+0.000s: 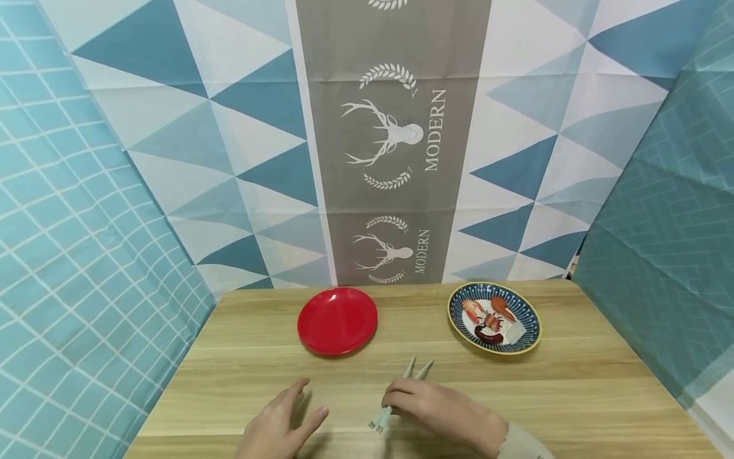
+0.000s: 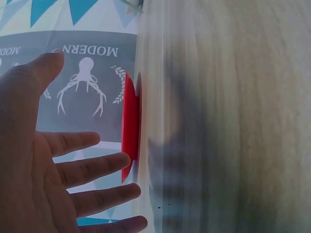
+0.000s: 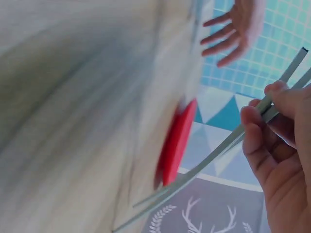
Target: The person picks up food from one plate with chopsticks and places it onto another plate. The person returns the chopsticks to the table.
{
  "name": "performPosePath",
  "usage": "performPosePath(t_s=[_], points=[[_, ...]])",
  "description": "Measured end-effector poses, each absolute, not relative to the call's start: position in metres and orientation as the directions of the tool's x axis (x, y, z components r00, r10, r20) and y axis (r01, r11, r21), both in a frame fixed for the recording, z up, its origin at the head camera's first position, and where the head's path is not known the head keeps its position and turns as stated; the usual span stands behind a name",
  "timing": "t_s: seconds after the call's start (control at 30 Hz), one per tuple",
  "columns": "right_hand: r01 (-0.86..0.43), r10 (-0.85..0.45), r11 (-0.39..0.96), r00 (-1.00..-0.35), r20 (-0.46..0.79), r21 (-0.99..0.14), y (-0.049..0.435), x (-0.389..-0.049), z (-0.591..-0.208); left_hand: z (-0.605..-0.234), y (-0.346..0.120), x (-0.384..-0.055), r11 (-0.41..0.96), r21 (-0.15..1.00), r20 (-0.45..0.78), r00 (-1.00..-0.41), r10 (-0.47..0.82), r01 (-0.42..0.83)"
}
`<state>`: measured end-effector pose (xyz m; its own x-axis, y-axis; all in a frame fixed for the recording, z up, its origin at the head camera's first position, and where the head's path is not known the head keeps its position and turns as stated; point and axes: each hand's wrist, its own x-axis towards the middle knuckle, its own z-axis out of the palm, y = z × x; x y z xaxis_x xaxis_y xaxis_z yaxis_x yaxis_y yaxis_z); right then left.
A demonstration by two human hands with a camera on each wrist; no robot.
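Pale green chopsticks (image 1: 415,370) are pinched in my right hand (image 1: 427,408), just right of the table's middle; their tips point away toward the back. In the right wrist view, the thumb and fingers (image 3: 252,116) close round the chopsticks (image 3: 209,158). My left hand (image 1: 281,424) hovers at the front of the table with fingers spread, holding nothing; the left wrist view shows the same hand (image 2: 48,170) with its fingers straight. Beyond it lies a red plate (image 1: 338,320). At the back right sits a blue patterned plate (image 1: 530,341) bearing several seafood-like pieces (image 1: 491,320).
The wooden table (image 1: 241,363) ends at a back wall covered with a triangle-patterned cloth (image 1: 246,115). Blue tile-patterned cloth (image 1: 74,210) hangs along the left side, and a teal cloth (image 1: 665,210) hangs along the right.
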<state>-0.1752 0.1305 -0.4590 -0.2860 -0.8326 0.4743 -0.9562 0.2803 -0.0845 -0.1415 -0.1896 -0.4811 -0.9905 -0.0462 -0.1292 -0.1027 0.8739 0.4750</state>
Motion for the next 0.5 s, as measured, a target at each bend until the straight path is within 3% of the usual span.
performPosePath(t_s=[0.33,0.5], points=[[-0.946,-0.630,0.300,-0.295,0.719,-0.124,0.133,-0.182,-0.423,-0.481,-0.190,-0.141,0.870,0.482,-0.135,-0.990,-0.049,-0.109],[-0.958,-0.548,0.261,-0.248,0.799,-0.119,0.138,-0.190,-0.414,-0.478,-0.189,-0.142,0.864,0.489,-0.152,-0.987,-0.050,-0.119]])
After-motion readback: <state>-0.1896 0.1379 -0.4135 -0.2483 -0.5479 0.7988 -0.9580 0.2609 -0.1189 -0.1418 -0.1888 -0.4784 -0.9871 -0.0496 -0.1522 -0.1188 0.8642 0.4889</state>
